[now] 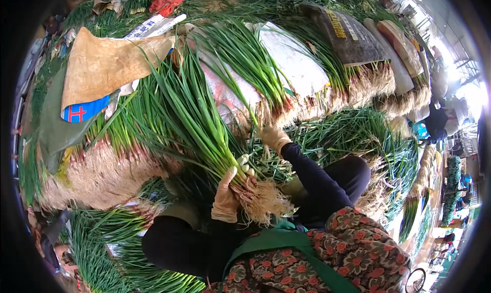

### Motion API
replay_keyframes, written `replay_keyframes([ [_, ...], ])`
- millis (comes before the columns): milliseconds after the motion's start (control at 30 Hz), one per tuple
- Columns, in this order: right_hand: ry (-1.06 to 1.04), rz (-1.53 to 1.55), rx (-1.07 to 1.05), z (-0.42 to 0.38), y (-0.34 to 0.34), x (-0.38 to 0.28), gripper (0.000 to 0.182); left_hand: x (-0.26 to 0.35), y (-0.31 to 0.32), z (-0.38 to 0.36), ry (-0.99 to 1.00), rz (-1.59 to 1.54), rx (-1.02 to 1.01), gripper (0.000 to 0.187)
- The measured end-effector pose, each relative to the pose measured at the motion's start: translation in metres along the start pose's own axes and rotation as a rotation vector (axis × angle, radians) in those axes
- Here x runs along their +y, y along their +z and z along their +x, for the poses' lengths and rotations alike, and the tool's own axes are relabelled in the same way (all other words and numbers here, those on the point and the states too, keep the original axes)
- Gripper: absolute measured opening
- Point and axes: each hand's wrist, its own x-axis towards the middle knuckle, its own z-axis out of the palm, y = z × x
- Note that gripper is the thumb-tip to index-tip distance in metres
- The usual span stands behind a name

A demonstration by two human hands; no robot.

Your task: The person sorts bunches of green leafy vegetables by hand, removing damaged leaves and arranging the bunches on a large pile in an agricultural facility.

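Observation:
A bunch of long green onions [209, 142] slants across the middle, its pale roots toward my lap. My left hand [228, 193], in a pale glove, is closed around the bunch just above the roots. To the right of it, my right hand [274, 139], also gloved, is by the roots of another green onion bundle [263, 81] lying on white sacking. Its fingers look curled around a thin stalk, though what they hold is too small to make out.
Rows of green onions with pale roots [368, 83] lie beyond my hands, partly under sacks. A brown sheet [110, 65] covers some at the left. Loose greens [337, 134] lie near my right knee. More bundles [123, 242] are at the lower left.

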Motion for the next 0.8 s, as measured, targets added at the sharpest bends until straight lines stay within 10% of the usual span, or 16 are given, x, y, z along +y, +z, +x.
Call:
replay_keyframes([
  [300,-0.563,-0.158,-0.268,-0.109,-0.011,-0.042,0.039,-0.004,-0.011,0.002,0.066,0.086,0.159,0.044],
  [400,-0.732,0.073,0.044,-0.044,-0.031,0.0,0.029,-0.004,-0.015,-0.005,0.109,0.027,0.12,0.047],
  [533,0.044,-0.288,0.412,0.098,-0.013,0.086,0.052,0.0,0.021,-0.017,0.203,-0.056,0.039,0.056],
  [800,0.32,0.284,0.281,0.037,-0.072,0.04,0.07,-0.006,-0.024,-0.004,0.107,-0.229,0.009,0.054],
])
